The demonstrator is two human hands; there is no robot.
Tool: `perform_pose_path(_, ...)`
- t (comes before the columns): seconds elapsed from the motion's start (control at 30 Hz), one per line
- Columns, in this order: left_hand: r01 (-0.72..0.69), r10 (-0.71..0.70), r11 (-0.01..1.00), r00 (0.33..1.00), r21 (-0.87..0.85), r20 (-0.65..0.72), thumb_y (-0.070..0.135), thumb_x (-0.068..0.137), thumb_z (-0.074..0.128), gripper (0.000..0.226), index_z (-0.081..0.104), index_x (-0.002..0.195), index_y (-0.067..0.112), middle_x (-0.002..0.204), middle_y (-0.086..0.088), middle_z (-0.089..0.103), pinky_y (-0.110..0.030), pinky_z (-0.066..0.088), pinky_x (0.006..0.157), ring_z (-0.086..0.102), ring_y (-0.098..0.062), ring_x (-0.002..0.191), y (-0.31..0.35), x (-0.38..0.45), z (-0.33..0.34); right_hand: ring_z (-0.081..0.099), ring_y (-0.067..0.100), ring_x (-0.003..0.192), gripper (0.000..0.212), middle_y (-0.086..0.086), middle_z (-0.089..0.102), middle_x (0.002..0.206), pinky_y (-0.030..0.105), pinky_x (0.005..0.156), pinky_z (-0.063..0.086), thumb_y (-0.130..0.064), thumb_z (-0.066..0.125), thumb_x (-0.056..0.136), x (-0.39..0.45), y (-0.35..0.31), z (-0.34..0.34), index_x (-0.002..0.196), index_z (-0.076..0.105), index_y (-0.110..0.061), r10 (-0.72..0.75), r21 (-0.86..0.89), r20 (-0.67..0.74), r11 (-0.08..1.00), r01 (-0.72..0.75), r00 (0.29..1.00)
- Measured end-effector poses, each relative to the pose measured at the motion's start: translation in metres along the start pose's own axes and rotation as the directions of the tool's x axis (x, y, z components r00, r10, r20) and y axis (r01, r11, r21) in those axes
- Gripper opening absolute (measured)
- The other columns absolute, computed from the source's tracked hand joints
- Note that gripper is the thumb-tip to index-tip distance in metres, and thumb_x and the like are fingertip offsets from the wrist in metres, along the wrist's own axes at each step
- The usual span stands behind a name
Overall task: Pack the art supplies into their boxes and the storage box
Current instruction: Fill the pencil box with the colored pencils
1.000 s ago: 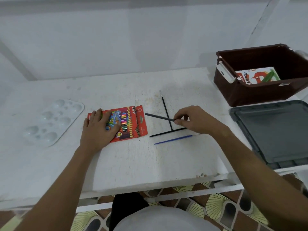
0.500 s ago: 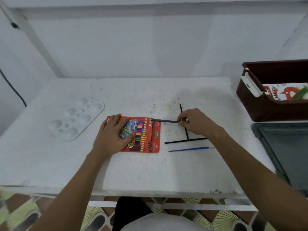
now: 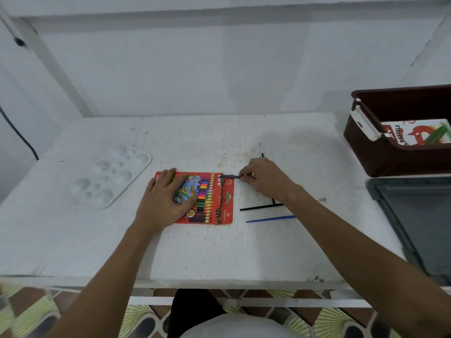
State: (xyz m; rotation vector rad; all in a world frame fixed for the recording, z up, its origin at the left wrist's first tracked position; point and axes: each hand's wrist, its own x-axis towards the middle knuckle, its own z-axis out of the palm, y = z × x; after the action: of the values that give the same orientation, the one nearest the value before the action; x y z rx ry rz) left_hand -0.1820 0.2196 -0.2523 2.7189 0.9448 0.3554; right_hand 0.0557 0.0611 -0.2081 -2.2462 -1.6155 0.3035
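Dark pencil [image 3: 229, 176], pinched in right hand [image 3: 264, 179], now tip-in at top slot of red pencil box [image 3: 210, 198] on desk [image 3: 219, 252], left hand [image 3: 168, 198] flat atop; insertion underway, 3 loose sticks pending.

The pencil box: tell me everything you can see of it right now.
The pencil box is a flat red card pack printed with a row of coloured pencils and the number 18. It lies flat on the white table, its flap end towards the right. The left hand presses on its left half, fingers spread. The right hand holds a dark pencil with its tip at the box's upper right corner.
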Motion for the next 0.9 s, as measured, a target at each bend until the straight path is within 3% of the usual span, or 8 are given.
perform_pose_path(0.4, 0.015, -0.015, 1.0, 1.0, 0.006, 0.009, 0.077, 0.075, 0.03, 0.084, 0.04, 0.143, 0.028, 0.154, -0.002, 0.03, -0.047, 0.015, 0.117, 0.024, -0.02, 0.143, 0.003, -0.002, -0.002, 0.054, 0.02, 0.101, 0.03, 0.009, 0.061, 0.106, 0.037, 0.089, 0.047, -0.029, 0.058, 0.092, 0.018, -0.027, 0.017, 0.115, 0.067, -0.013, 0.019, 0.073, 0.026, 0.997, -0.021, 0.999)
perform_pose_path(0.6, 0.017, -0.017, 1.0, 1.0, -0.006, -0.001, 0.076, 0.076, 0.033, 0.082, 0.041, 0.142, 0.028, 0.153, -0.002, 0.032, -0.046, 0.016, 0.117, 0.025, -0.02, 0.142, 0.001, -0.002, -0.001, 0.053, 0.017, 0.105, 0.035, 0.004, 0.059, 0.113, 0.026, 0.09, 0.04, -0.029, 0.062, 0.09, 0.003, -0.01, 0.006, 0.121, 0.062, -0.013, 0.134, 0.052, -0.011, 0.99, -0.133, 0.991)
perform_pose_path(0.8, 0.027, -0.027, 1.0, 1.0, -0.008, -0.004, 0.075, 0.077, 0.033, 0.08, 0.041, 0.142, 0.029, 0.154, -0.002, 0.031, -0.046, 0.015, 0.117, 0.025, -0.019, 0.143, 0.0, -0.001, 0.001, 0.052, 0.006, 0.081, 0.019, 0.007, 0.069, 0.104, 0.014, 0.076, 0.036, -0.013, 0.062, 0.09, -0.004, 0.002, 0.001, 0.104, 0.071, -0.006, 0.189, 0.144, -0.03, 0.972, -0.183, 0.981)
perform_pose_path(0.9, 0.029, -0.029, 1.0, 1.0, -0.005, -0.002, 0.075, 0.077, 0.033, 0.08, 0.041, 0.142, 0.029, 0.154, -0.002, 0.031, -0.047, 0.017, 0.118, 0.025, -0.02, 0.143, 0.0, -0.001, 0.002, 0.051, 0.005, 0.08, 0.019, 0.007, 0.069, 0.104, 0.014, 0.074, 0.036, -0.014, 0.062, 0.09, 0.001, -0.004, 0.005, 0.103, 0.072, -0.006, 0.185, 0.165, -0.035, 0.97, -0.177, 0.982)
